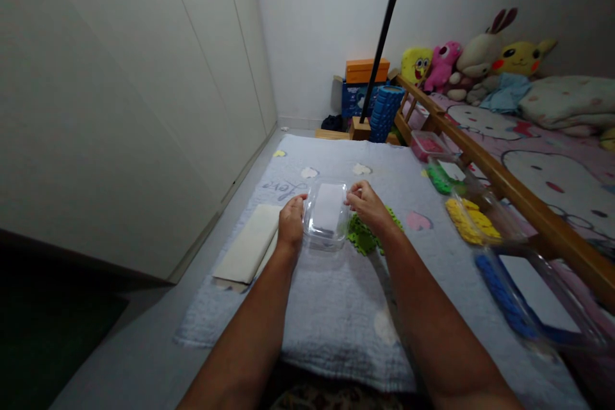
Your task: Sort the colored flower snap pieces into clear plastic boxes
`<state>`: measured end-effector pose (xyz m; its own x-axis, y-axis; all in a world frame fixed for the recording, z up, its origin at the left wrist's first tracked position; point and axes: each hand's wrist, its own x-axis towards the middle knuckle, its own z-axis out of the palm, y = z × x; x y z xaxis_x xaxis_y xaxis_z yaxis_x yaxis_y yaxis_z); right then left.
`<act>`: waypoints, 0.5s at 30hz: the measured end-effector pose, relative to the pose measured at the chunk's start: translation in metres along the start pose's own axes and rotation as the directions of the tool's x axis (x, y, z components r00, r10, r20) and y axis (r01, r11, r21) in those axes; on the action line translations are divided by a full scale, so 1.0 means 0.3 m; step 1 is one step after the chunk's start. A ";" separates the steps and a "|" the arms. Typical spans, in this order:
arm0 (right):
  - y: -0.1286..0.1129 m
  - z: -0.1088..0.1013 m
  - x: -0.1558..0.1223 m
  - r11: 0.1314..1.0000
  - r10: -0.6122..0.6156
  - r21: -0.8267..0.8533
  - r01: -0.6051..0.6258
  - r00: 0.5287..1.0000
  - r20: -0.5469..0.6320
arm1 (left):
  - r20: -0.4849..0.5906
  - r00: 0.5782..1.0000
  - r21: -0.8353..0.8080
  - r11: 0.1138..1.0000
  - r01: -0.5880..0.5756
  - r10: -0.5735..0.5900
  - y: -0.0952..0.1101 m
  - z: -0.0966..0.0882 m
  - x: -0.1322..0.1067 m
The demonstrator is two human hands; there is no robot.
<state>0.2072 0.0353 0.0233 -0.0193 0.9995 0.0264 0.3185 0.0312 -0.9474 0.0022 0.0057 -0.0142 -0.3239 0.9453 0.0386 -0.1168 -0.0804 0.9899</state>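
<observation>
Between my two hands is a clear plastic container (327,234) with a white rectangular label (329,205) on its top. My left hand (291,221) grips its left side, fingers closed along the edge. At the upper right edge, my right hand (364,202) pinches the rim with thumb and fingers. A pile of small green pieces (364,238) lies on the cloth just right of the container, partly hidden by my right forearm. Left of my left hand rests a cream-coloured folded pad or booklet (250,243).
Along the right side stand clear containers with blue pieces (504,298), yellow pieces (468,221), green pieces (438,176) and red or pink contents (427,144). A wooden bed rail (480,160) runs beside them. A grey patterned cloth (336,307) covers the table. A white wardrobe (144,90) stands left.
</observation>
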 end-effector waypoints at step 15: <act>-0.007 -0.002 -0.021 0.999 -0.028 0.024 0.027 0.999 0.030 | 0.155 0.952 -0.170 0.942 0.290 -0.265 0.023 -0.013 0.012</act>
<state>0.2073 0.0289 0.0252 -0.0572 0.9974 0.0433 0.2952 0.0583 -0.9537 -0.0034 0.0074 -0.0077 -0.1316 0.9701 -0.2040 -0.3632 0.1443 0.9205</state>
